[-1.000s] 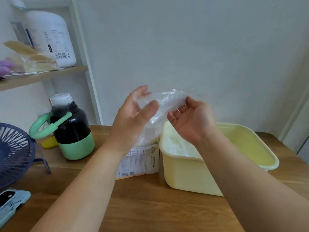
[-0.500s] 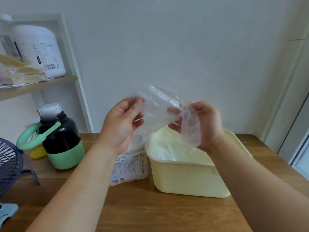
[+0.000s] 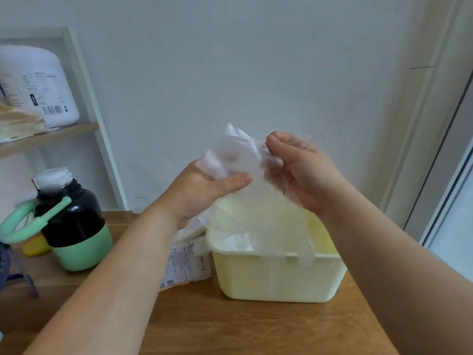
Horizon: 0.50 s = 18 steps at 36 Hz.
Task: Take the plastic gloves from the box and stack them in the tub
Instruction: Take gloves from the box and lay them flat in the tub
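A clear plastic glove [image 3: 245, 175] hangs at frame centre above the pale yellow tub [image 3: 279, 278], its fingers drooping over the near rim. The left hand [image 3: 202, 193] pinches it under the thumb; the right hand [image 3: 299, 172] curls around its top edge. The box [image 3: 186, 262] sits just left of the tub on the wooden table [image 3: 204, 326].

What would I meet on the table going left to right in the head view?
Fan leg → bottle → box → tub.
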Motion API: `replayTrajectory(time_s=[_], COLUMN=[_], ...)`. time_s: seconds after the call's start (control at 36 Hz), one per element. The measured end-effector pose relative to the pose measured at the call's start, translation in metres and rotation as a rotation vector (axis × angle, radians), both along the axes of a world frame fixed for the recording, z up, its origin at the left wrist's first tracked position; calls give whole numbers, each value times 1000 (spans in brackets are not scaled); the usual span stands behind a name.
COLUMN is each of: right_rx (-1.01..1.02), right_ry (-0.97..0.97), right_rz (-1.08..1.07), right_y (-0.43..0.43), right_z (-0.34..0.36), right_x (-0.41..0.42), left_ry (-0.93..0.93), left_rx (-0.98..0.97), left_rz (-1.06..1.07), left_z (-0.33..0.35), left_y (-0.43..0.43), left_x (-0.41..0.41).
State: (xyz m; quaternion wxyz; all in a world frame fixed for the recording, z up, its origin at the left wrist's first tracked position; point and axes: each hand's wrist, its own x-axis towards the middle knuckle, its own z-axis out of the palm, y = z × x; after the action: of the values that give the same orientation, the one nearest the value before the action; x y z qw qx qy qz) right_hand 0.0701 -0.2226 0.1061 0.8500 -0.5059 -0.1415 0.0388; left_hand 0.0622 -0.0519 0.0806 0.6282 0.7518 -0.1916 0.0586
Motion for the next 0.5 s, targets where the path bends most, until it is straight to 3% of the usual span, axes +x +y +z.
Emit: replayTrajectory(time_s=[0.11,0.19,0.28,0.33,0.42,0.5], right_rx=[-25,-447,-794,-905,-1026,-1202], right_ry=[45,32,-341,-531,-518,-513], right_rz=[-121,-561,-789,-675,-314,-220], right_y=[-8,-16,-18,-16,-10,-6], right_z=[-8,-15,-14,-8,6,14], right_x=[5,11,5,-1,-8,-7], left_ry=[76,59,36,29,41,12], left_rx=[-266,-260,-77,70,206,257], left_rz=[139,204,186,151,87,75], left_z=[-7,-7,-5,-1,4,6], left_y=[-5,-1,-2,-4,-8,-9], left_x=[6,11,12,10,7,7])
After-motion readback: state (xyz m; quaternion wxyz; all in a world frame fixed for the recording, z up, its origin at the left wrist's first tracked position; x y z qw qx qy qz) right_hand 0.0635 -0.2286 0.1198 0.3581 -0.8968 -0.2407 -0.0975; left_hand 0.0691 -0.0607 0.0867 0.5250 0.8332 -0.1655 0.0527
